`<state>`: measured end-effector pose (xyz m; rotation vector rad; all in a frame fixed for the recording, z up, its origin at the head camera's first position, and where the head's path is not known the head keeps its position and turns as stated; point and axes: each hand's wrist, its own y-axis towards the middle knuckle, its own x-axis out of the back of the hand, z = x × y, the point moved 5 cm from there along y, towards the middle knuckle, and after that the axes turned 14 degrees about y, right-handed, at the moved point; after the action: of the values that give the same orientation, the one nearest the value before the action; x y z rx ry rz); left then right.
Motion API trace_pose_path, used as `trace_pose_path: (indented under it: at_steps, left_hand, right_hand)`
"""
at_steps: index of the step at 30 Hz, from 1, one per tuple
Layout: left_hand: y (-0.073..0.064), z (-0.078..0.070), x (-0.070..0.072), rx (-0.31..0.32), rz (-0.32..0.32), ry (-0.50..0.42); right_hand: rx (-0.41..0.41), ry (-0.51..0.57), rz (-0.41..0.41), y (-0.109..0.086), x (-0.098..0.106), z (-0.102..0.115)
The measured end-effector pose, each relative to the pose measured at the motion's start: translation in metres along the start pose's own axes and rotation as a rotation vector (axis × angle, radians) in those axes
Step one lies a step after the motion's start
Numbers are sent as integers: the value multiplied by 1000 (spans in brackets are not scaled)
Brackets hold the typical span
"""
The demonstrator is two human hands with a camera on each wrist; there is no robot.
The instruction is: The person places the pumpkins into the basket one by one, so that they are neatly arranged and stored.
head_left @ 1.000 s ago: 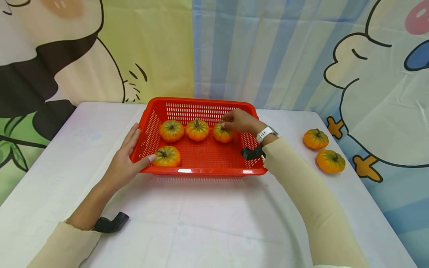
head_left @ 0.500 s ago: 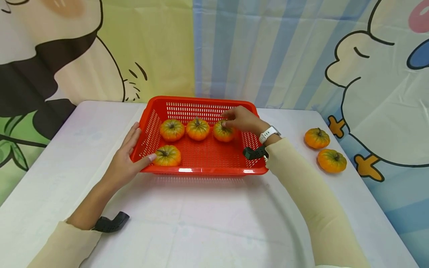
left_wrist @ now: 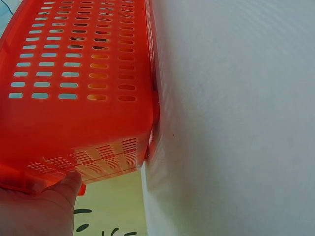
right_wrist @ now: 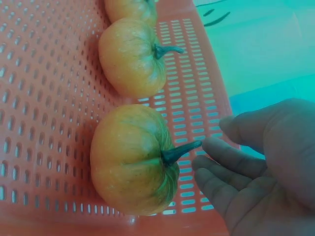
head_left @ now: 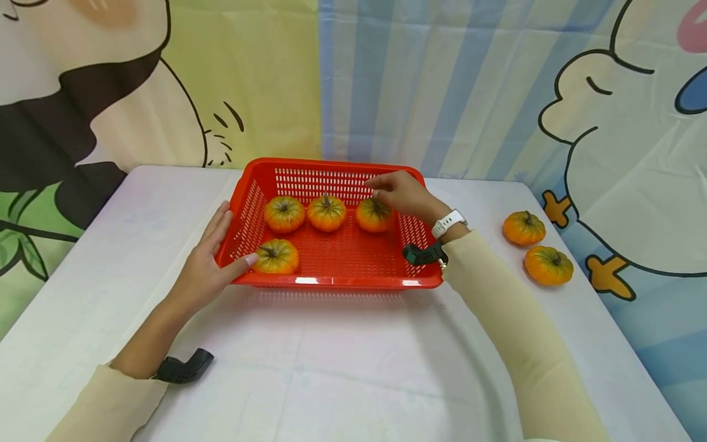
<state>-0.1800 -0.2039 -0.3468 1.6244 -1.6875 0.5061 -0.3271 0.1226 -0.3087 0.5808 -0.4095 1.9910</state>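
The left hand [head_left: 201,261] holds the near left corner of one red basket [head_left: 342,282], its thumb over the rim, its fingers straight along the outside. Inside are four pumpkins: a single pumpkin [head_left: 276,258] near left, three in a far row. Two loose pumpkins [head_left: 548,266] sit on the table [head_left: 342,374] at right. Above the row's right pumpkin [head_left: 375,218], the right hand [head_left: 407,195] has thumb and fingers apart; stem contact cannot be told.

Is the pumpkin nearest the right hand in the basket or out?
In. The head and right wrist views show the pumpkin inside the red basket, with the right hand close by.
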Motion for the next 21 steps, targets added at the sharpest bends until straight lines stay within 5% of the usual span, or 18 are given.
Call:
trace_pose_path:
  at_steps: [21]
  left_hand:
    - [1,0,-1,13,4,0]
  right_hand:
    - [86,2,28,-23,1,27]
